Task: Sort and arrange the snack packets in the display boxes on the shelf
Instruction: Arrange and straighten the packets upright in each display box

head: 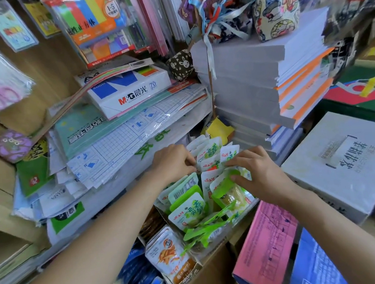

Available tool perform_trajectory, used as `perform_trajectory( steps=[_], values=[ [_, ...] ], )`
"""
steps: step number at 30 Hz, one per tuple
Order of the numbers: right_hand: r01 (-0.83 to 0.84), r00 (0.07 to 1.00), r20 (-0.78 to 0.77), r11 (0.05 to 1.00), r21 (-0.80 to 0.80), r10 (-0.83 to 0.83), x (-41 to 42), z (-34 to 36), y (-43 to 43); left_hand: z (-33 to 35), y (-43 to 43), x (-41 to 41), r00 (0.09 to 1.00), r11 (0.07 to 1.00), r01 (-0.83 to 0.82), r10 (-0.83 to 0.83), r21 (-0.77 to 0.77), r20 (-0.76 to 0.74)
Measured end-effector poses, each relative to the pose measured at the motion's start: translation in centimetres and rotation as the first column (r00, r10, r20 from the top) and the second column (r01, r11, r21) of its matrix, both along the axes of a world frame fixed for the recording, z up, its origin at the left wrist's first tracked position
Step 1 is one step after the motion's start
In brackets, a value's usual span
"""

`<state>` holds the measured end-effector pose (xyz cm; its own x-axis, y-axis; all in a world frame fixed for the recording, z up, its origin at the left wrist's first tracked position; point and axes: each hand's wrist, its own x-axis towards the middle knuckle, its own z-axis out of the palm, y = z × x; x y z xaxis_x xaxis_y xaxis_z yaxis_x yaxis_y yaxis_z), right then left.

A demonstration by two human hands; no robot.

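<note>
Working in the green-and-white display box point(165, 217) on the shelf, between a heap of wrapped paper goods on the left and a pink carton point(265, 245) on the right.

Left hand point(172, 162): fingers curled onto the top edges of the upright snack packets point(207, 160) at the back of the box, pinching them together.

Right hand point(260, 173): fingertips on the far side of the same bunch, thumb pressed on a green-topped packet point(229, 188) at the front. The bunch is gripped between thumb and fingers.

More packets of this kind stand lower in the box, and several lie flat and crossed at its front end point(204, 231), not lined up. The neighbouring box of orange packets point(169, 255) looks tidy.

Handling, judged:
- Packets are light, sealed pouches of glossy film, so probably slippery against each other.
- Soft contents, and the flat seals bend easily.
- A bunch will fan out or slump if held loosely.
- Best hold is across the stiff top seal, or squeezing the bunch face to face from both ends as both hands do here.
- Single strays: pinch by the green header.

Risk: the tall paper stack point(245, 82) stands just behind the box, so there is little room for lifting.
</note>
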<state>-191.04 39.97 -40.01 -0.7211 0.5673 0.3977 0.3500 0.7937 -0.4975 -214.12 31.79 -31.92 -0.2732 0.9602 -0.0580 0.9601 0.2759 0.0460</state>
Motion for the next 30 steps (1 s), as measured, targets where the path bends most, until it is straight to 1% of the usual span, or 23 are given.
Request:
perform_trajectory(
  steps=[2,4,6,8,10,15,18,20,22,27,30],
  values=[
    [0.001,1.000,0.005,1.000,-0.003,-0.001,0.0,0.0,0.0,0.0,0.4,0.2,0.998,0.999,0.039,-0.040,-0.018,-0.039],
    [0.006,1.000,0.005,1.000,-0.014,-0.006,0.1,0.1,0.0,0.1,0.7,0.0,0.999,0.999,0.046,-0.046,-0.009,-0.027],
    [0.004,1.000,0.009,1.000,-0.015,-0.004,0.0,0.1,0.0,0.4,0.6,-0.9,0.995,0.998,-0.002,-0.005,0.068,0.102],
    [0.003,1.000,0.008,1.000,-0.011,-0.003,0.0,0.1,0.0,1.1,0.3,-1.8,0.966,0.985,-0.055,0.011,0.165,0.257],
    [0.006,1.000,0.010,1.000,-0.013,-0.006,0.0,0.1,0.1,2.0,-0.2,-2.4,0.934,0.962,-0.107,0.010,0.252,0.358],
    [0.007,1.000,-0.003,1.000,-0.019,-0.007,-0.1,0.0,-0.1,4.1,-1.3,-2.3,0.834,0.857,-0.304,0.028,0.417,0.551],
    [0.004,1.000,-0.018,1.000,-0.030,-0.005,-0.2,0.0,-0.1,4.3,-1.7,-1.8,0.789,0.770,-0.387,-0.008,0.508,0.614],
    [0.005,1.000,-0.014,1.000,-0.031,-0.005,-0.1,0.0,-0.1,3.6,-1.9,-1.3,0.790,0.724,-0.394,-0.048,0.566,0.611],
    [0.008,1.000,-0.012,1.000,-0.029,-0.008,-0.1,0.1,-0.1,2.6,-2.0,-0.7,0.810,0.673,-0.393,-0.069,0.626,0.582],
    [0.006,1.000,-0.020,1.000,-0.029,-0.006,-0.2,0.1,0.0,3.1,-1.4,-0.2,0.885,0.528,-0.349,-0.086,0.774,0.457],
    [0.005,1.000,-0.015,0.999,-0.031,-0.005,-0.1,0.0,0.1,4.4,-0.5,-0.3,0.908,0.490,-0.323,-0.082,0.810,0.412]
  ],
)
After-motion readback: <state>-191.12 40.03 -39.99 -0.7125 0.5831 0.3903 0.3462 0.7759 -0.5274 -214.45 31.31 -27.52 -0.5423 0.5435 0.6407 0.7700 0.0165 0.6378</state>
